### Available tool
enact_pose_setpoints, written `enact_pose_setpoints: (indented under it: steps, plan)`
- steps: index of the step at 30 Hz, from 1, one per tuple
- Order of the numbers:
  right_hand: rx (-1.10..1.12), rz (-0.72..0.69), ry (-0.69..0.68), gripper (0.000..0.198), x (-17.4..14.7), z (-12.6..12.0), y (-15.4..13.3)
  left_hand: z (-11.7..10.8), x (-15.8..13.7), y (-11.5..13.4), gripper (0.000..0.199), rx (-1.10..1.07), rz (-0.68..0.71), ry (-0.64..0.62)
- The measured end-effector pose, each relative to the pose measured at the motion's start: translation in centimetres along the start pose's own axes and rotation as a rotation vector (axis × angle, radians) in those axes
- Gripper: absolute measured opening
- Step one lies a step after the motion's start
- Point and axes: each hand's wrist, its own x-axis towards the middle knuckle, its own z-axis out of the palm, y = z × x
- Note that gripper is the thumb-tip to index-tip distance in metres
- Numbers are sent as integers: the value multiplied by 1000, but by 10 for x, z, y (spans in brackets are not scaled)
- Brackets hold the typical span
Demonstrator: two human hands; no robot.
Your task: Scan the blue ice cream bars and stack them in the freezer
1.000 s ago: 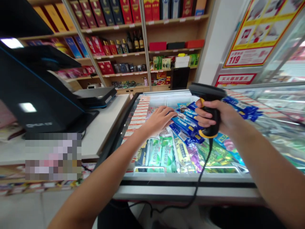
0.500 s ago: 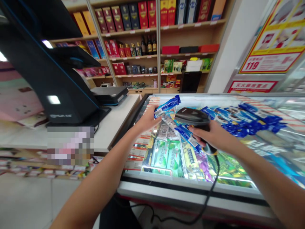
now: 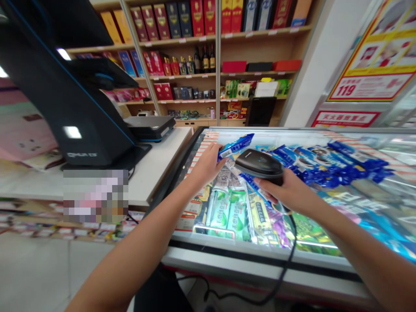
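My left hand [image 3: 212, 162] is closed on one end of a blue ice cream wrapper [image 3: 238, 145], raised over the glass top of a freezer [image 3: 217, 242]. My right hand [image 3: 286, 188] grips a black barcode scanner [image 3: 260, 164] by its handle, with the scanner's head turned left toward that packet. Beneath the scanner lies another blue packet [image 3: 256, 188], partly hidden by it and by my fingers. A row of blue packets [image 3: 325, 160] rests on the glass to the right of the scanner. Green packs [image 3: 229, 212] show through the glass below.
A black checkout terminal [image 3: 87, 130] and a flat scale [image 3: 151, 125] stand on the white counter [image 3: 156, 173] at left. The scanner's cable [image 3: 289, 255] hangs over the freezer's front edge. Shelves [image 3: 182, 78] with boxes and bottles line the back.
My left hand has moved slightly right with the blue packet, nearer the scanner. The scanner has shifted a little left and turned slightly in my right hand.
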Motion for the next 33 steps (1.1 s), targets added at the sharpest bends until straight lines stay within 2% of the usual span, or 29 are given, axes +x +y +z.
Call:
enact_pose_setpoints:
  steps: [4, 9, 13, 16, 18, 20, 23, 25, 27, 29, 33]
  plan:
    - [72, -35, 6, 39, 2, -7, 4, -6, -1, 4, 29, 156, -123, -68]
    - [395, -92, 144, 33, 4, -23, -2, -12, -6, 8, 35, 560, -374, -298]
    - [513, -80, 178, 28, 3, -38, -8, -15, -8, 3, 39, 637, -458, -482]
    - [540, -50, 171, 29, 4, -45, -10, -18, -9, 2, 45, 678, -467, -477]
    - [574, -30, 168, 31, 5, -47, -10, -17, -10, 6, 49, 689, -358, -390]
    - [604, -19, 149, 33, 5, -47, -10, -10, -10, 12, 52, 600, -131, -320]
    - [603, -19, 129, 33, 4, -44, -11, 12, -12, 26, 52, 332, 261, -335]
    - [590, -17, 131, 33, 3, -42, -12, 29, -14, 35, 53, 224, 425, -372]
    - [579, -5, 135, 32, 2, -40, -14, 41, -16, 43, 53, 207, 491, -401]
    - [574, 4, 137, 31, 1, -41, -15, 44, -17, 47, 47, 244, 498, -419]
    - [558, 20, 63, 27, 0, -47, -12, 24, -15, 40, 38, 319, 483, -490]
